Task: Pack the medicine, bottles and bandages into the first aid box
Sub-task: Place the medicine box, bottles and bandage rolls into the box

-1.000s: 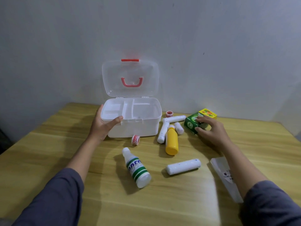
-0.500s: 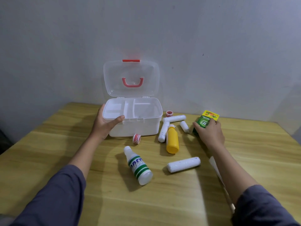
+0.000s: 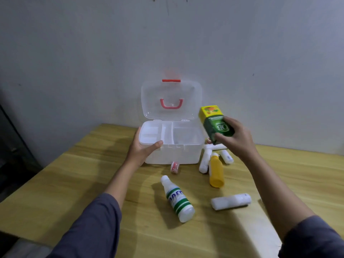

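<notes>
The white first aid box (image 3: pixel 178 155) stands open against the wall, its clear lid (image 3: pixel 171 100) with a red handle upright. My left hand (image 3: pixel 142 150) grips the box's front left corner. My right hand (image 3: pixel 235 138) holds a green and yellow medicine carton (image 3: pixel 214 121) in the air, just right of the box's rim. On the table lie a white bottle with green stripes (image 3: pixel 177 199), a yellow bottle (image 3: pixel 216 171), several white bandage rolls (image 3: pixel 230 201) (image 3: pixel 203 161) and a small red tape roll (image 3: pixel 175 167).
The wooden table (image 3: pixel 74 183) meets a grey wall behind the box. A white flat packet (image 3: pixel 268 226) lies under my right forearm, mostly hidden. A dark object stands off the table's left edge.
My right hand has lifted the green and yellow carton off the table and carried it up and left toward the box. My left hand has stayed on the box.
</notes>
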A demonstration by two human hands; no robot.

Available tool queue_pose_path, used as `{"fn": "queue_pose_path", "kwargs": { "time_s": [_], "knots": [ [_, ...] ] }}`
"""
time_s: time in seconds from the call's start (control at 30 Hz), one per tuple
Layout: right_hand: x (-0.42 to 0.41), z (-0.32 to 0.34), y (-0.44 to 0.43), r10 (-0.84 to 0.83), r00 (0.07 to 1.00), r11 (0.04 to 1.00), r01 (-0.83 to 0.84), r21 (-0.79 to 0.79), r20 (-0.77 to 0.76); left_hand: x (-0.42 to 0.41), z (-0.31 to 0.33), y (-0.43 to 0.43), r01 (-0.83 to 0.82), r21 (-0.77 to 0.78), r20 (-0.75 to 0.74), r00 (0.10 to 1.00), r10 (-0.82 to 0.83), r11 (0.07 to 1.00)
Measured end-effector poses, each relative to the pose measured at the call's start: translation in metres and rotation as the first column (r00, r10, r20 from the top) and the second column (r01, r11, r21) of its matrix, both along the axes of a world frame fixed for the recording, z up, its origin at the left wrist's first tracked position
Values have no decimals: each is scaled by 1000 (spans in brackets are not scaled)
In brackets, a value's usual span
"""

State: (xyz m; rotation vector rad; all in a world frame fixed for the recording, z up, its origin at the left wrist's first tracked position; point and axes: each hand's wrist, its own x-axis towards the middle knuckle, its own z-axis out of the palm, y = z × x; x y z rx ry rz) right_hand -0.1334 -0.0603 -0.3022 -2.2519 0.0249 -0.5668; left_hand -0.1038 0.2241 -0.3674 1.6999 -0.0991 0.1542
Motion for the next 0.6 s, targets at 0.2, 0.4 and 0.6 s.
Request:
{"fn": "queue_pose_path", "kwargs": {
  "time_s": [0.2,0.4,0.6],
  "knots": [
    [3,24,4,188,968,930,-229,-287,-164,-6,-14,-24,36,15,-15,999,-36,999],
    [11,38,-11,198,932,892,-299,-339,-302,-11,-6,-28,40,9,12,999,-40,999],
    [21,65,-3,269,924,890,-346,-298,-271,-8,11,-11,22,-2,47,999,-21,1000]
  ]
}}
